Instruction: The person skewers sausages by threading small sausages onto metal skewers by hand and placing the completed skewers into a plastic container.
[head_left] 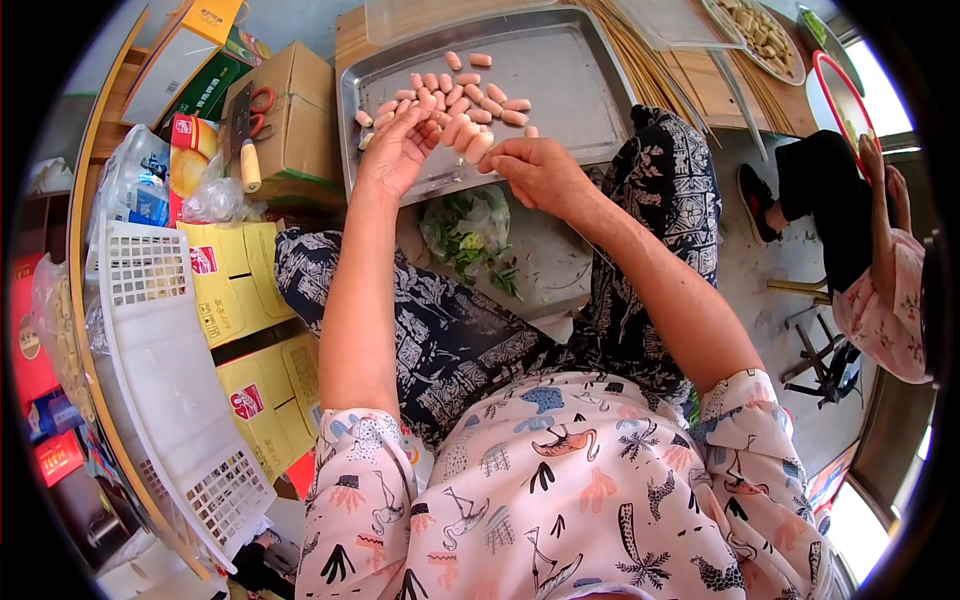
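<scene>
Two bare hands worked above the near part of a metal tray point(560, 85) on a wooden bench point(690, 80). The row of sausage pieces point(467, 138) was raised between them, over the tray. The right hand point(540, 172) had its grip pressed together, thumb against forefinger, at the near end of the row; what lay between them was too small to tell. The left hand point(398, 150) was loosely curled at the row's other side; whether its grip was closed on a piece could not be told. Loose sausage pieces point(458, 92) lay heaped in the tray, beyond the hands. Thin sticks point(640, 50) lay to the tray's right, and a bag of greens point(470, 232) sat below its near edge.
</scene>
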